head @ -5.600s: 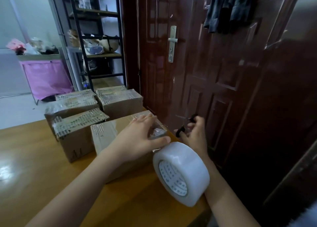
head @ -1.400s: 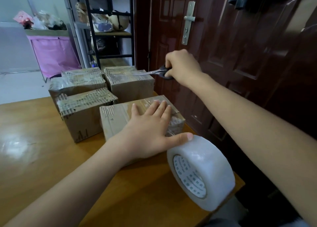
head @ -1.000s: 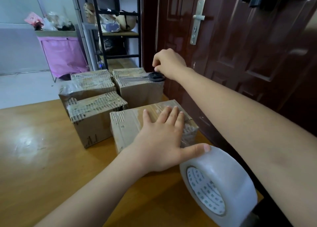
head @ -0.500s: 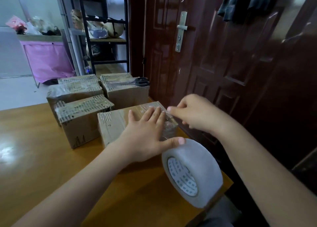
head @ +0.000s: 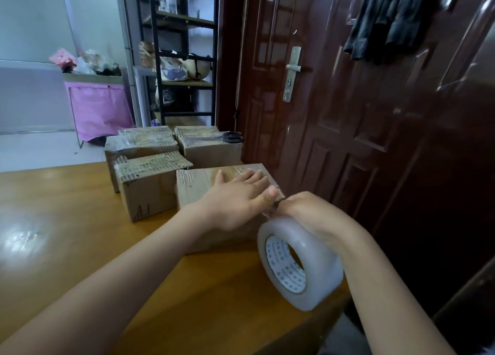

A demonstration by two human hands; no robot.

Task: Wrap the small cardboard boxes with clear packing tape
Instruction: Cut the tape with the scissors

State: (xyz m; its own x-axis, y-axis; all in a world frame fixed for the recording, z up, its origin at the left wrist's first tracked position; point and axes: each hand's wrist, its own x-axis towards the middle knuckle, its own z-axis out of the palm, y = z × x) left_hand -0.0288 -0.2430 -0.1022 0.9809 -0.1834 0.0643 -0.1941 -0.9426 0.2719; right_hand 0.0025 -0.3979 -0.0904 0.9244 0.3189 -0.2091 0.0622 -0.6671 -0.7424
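Observation:
The nearest cardboard box (head: 197,187) lies on the wooden table (head: 67,236) with clear tape over its top. My left hand (head: 235,198) presses flat on that top, fingers straight and thumb at the right edge. My right hand (head: 308,210) bends down over the box's right end, where a crumpled bit of tape shows; its fingers are hidden. A big roll of clear packing tape (head: 318,253) stands on edge at the table's right corner, under my right wrist. Black scissors (head: 227,137) lie on a far box (head: 211,152).
Several more taped boxes (head: 150,186) stand in a cluster behind and left of the near one. A dark red door (head: 334,113) runs close along the table's right side. A black shelf rack (head: 184,60) and a pink bin (head: 101,108) stand beyond.
My right hand put the scissors down on the far box, came back and dropped to the near box's right end. My left hand stayed pressed on the box top.

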